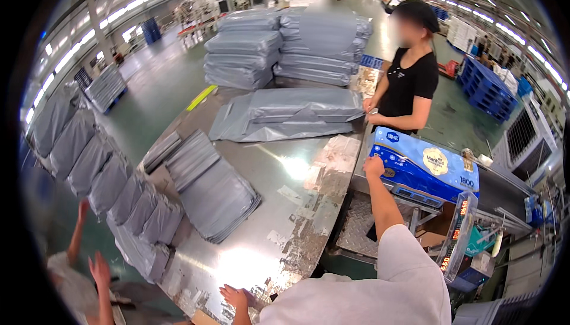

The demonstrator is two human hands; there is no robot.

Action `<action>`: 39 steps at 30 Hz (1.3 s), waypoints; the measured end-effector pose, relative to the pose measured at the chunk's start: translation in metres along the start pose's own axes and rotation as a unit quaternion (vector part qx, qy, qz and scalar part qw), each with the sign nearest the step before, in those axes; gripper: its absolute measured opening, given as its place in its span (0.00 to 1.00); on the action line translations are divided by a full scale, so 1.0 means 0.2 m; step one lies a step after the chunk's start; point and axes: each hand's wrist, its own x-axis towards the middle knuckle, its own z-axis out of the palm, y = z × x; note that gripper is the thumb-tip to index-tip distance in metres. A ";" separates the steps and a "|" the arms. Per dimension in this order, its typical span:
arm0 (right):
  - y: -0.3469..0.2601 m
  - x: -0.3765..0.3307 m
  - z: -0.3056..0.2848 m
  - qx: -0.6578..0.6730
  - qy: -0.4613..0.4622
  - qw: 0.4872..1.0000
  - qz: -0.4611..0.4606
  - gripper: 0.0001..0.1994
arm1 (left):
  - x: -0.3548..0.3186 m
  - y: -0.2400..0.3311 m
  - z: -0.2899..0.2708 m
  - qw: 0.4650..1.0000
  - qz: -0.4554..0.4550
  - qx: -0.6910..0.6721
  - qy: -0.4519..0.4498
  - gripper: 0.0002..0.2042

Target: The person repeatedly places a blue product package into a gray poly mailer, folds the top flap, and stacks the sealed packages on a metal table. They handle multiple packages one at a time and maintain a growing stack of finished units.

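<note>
My right hand (374, 166) is closed at the near left end of a long blue tissue pack (409, 156) in printed plastic wrap. The pack lies on a scale-and-conveyor machine (499, 185) to the right of the metal table. Which fingers grip the wrap is hard to make out. My left hand (234, 296) rests at the table's near edge with its fingers stretched out and nothing in it. A pile of flat grey plastic bags (214, 191) lies on the metal table (279, 206), left of centre.
A co-worker in black (412, 78) stands beyond the pack, hands by a filled grey bag (303, 111). Stacked grey bales (243, 46) rise behind it. More grey bags (107, 173) line the left side. At lower left are another person's hands (100, 268). A lit red display (460, 230) stands nearby.
</note>
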 end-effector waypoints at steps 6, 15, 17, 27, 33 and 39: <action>-0.16 -0.33 0.02 0.073 0.014 0.997 0.014 0.14 | -0.14 -0.05 -0.03 0.999 0.034 -0.001 0.002 0.32; -0.08 -1.20 -0.24 0.399 -0.076 0.911 -0.070 0.14 | -0.17 -0.07 -0.06 0.997 0.076 -0.032 -0.006 0.30; -0.13 -1.41 -0.25 0.430 -0.152 0.889 -0.041 0.13 | -0.17 -0.07 -0.05 0.997 0.065 -0.037 0.006 0.30; -1.26 -2.32 -0.38 0.593 -0.471 0.644 -0.111 0.10 | -0.15 -0.08 -0.03 0.995 0.060 -0.081 0.025 0.29; -1.38 -2.13 -0.21 0.422 -0.335 0.696 -0.475 0.12 | -0.21 -0.14 -0.02 0.992 0.068 -0.108 0.010 0.29; -0.58 -1.27 0.22 -0.178 -0.232 0.908 -0.301 0.28 | -0.23 0.02 -0.01 0.966 0.126 -0.223 -0.018 0.23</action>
